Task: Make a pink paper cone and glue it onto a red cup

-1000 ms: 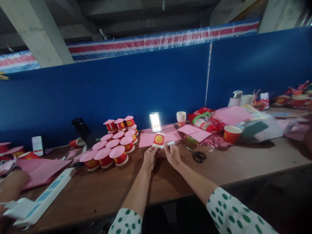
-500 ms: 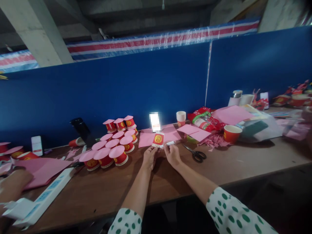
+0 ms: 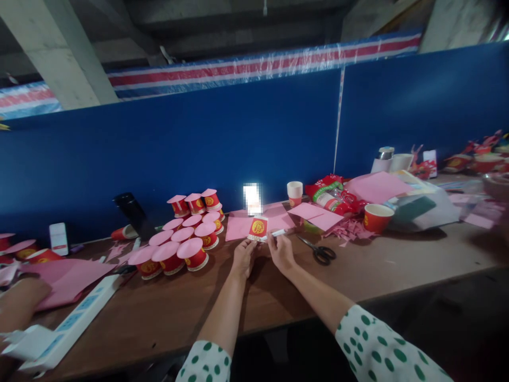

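Left hand (image 3: 244, 257) fingers pinched a cup (image 3: 259, 227) at its near end; right hand (image 3: 283, 254) fingers pinched a white pen (image 3: 279, 233) beside it. Scissors (image 3: 325, 255) lay farther right.

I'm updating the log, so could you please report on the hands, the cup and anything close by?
Left hand holding red cup. Right hand holding white pen-like stick beside it. Scissors lying to the right, not between hands.

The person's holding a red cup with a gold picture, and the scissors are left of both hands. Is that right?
Not quite: the head view shows the black-handled scissors lying to the right of the left hand and right hand. The red paper cup with its gold picture is held.
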`<move>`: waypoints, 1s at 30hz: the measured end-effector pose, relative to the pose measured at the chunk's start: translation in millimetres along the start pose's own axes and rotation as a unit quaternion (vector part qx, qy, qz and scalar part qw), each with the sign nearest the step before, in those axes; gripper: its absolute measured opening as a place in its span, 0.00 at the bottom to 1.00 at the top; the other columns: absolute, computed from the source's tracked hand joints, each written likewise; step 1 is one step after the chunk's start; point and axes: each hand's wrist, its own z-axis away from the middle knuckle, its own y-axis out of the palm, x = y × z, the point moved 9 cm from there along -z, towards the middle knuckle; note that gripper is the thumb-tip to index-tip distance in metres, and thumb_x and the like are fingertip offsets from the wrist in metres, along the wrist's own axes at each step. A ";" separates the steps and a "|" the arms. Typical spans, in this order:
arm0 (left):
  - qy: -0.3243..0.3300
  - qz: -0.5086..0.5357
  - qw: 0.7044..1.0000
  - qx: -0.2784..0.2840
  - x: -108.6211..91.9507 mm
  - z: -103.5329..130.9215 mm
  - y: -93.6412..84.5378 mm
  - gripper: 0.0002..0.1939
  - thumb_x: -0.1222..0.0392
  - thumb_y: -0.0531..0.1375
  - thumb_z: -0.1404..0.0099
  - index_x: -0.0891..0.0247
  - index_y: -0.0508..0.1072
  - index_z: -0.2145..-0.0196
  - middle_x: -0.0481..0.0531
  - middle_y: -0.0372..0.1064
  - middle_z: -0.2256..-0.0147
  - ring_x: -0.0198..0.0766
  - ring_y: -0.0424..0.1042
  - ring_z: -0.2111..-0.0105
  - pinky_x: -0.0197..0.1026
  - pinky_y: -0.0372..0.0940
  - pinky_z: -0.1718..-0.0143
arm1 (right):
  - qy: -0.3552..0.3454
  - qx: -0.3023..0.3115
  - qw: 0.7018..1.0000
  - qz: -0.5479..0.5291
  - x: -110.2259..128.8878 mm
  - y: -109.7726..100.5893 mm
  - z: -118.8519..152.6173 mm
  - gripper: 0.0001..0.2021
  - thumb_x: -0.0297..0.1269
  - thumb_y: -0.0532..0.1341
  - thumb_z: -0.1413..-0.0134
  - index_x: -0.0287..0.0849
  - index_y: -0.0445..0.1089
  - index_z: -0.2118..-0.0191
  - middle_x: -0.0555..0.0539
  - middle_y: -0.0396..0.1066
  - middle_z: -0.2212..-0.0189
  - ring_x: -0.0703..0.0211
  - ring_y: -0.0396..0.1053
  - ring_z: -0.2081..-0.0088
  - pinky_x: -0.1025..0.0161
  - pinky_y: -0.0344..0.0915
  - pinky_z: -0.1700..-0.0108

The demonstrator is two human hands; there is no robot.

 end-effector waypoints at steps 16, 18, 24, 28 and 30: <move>-0.004 0.001 1.000 -0.004 -0.3 -0.5 -1.5 0.13 0.63 0.67 0.54 0.69 0.71 0.70 0.52 0.71 0.72 0.31 0.70 0.72 0.34 0.65 0.67 | 0.017 -0.008 1.000 -0.007 -6.8 -0.6 -1.1 0.14 0.39 0.48 0.40 0.38 0.66 0.68 0.43 0.72 0.73 0.57 0.69 0.71 0.64 0.63 0.65; -0.004 0.002 1.000 -0.001 -0.7 0.0 -0.7 0.13 0.63 0.67 0.54 0.69 0.71 0.70 0.52 0.71 0.72 0.31 0.70 0.72 0.33 0.65 0.67 | 0.018 -0.010 1.000 -0.009 -7.1 -1.0 -1.1 0.14 0.40 0.48 0.40 0.39 0.67 0.68 0.43 0.72 0.73 0.58 0.69 0.71 0.64 0.63 0.65; -0.008 0.004 1.000 0.000 -0.5 0.4 -0.4 0.13 0.63 0.66 0.54 0.69 0.72 0.69 0.52 0.72 0.71 0.31 0.71 0.71 0.33 0.64 0.66 | 0.014 -0.011 1.000 -0.018 -4.3 -2.4 -1.3 0.15 0.40 0.48 0.41 0.39 0.67 0.69 0.43 0.72 0.73 0.58 0.69 0.71 0.64 0.63 0.65; -0.002 0.013 1.000 -0.003 -0.6 -0.7 -1.8 0.13 0.64 0.67 0.55 0.69 0.72 0.70 0.51 0.72 0.72 0.30 0.70 0.72 0.32 0.64 0.67 | 0.012 -0.001 1.000 -0.007 -3.8 0.0 -1.3 0.14 0.40 0.48 0.41 0.38 0.67 0.69 0.43 0.72 0.74 0.58 0.69 0.73 0.65 0.63 0.67; -0.001 0.015 1.000 -0.005 -0.2 -1.4 -2.7 0.12 0.64 0.67 0.55 0.69 0.72 0.71 0.51 0.72 0.72 0.30 0.70 0.73 0.32 0.64 0.68 | 0.012 0.002 1.000 0.000 -4.2 1.0 -1.2 0.15 0.40 0.48 0.41 0.38 0.67 0.70 0.43 0.72 0.74 0.58 0.70 0.73 0.64 0.63 0.67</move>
